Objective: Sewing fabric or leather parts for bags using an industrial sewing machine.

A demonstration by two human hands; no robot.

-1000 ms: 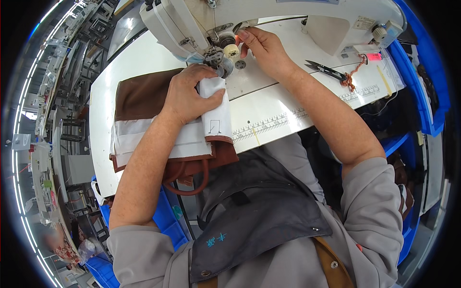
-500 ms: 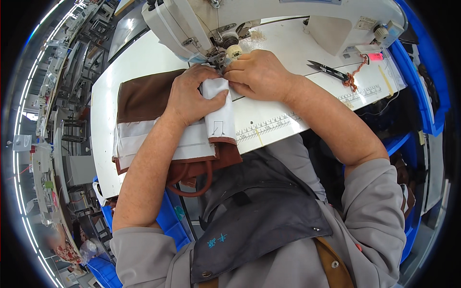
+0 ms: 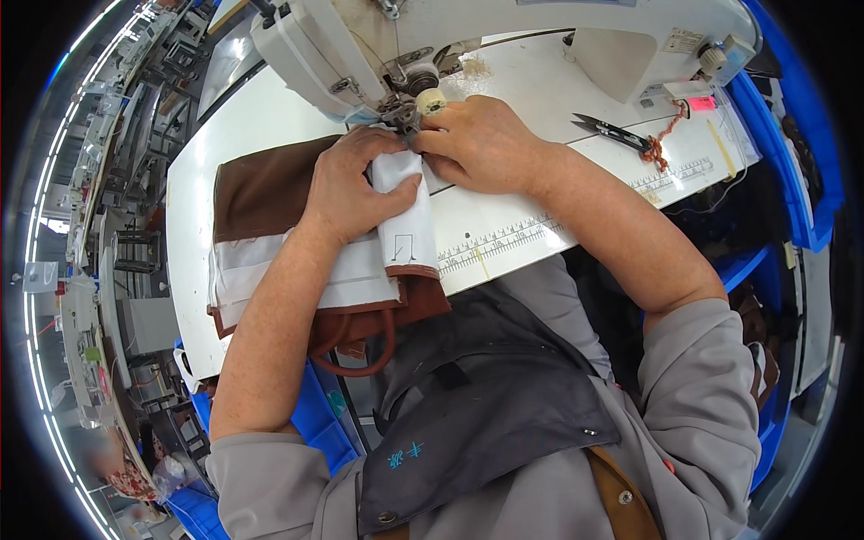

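A brown bag piece (image 3: 270, 193) with white backing lies on the sewing machine's bed, its far end under the presser foot (image 3: 402, 117). My left hand (image 3: 355, 184) is closed on its folded white strip (image 3: 409, 220), thumb on top and fingers towards the foot. My right hand (image 3: 481, 144) has curled fingers pinching the strip's right edge close to the foot; the fingertips are partly hidden. A brown tubular handle (image 3: 390, 342) hangs from the piece over the table's near edge.
The sewing machine (image 3: 621, 54) spans the far side. Black thread snips (image 3: 612, 133) with an orange cord lie right on the white table (image 3: 522, 211), beyond a printed ruler. Blue bins (image 3: 814, 180) stand at the right, another (image 3: 319, 418) below left. Workbenches line the far left.
The view has shifted slightly, and the bag piece with both hands sits a little lower left in it. Both hands keep the same hold beside the presser foot.
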